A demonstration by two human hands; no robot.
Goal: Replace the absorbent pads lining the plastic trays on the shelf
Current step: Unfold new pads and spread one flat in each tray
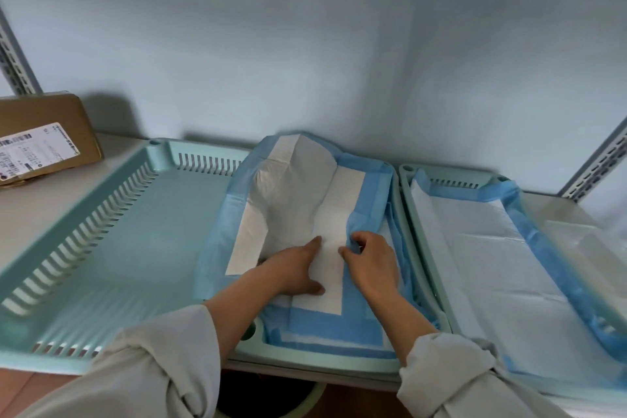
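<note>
On the shelf (112, 149), the left tray (101, 231) is bare and needs a pad. The right tray (405, 173) is lined. The middle pad (298, 200) lies half unfolded, its long side running front to back. The left hand (298, 268) presses it flat, fingers straight. The right hand (371, 261) pinches its blue edge.

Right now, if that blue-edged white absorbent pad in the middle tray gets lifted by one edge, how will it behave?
Probably floppy: the blue-edged white absorbent pad already humps and creases. Likely light, since the right hand pinches only its border. It may snag on the pale green plastic tray wall.
</note>
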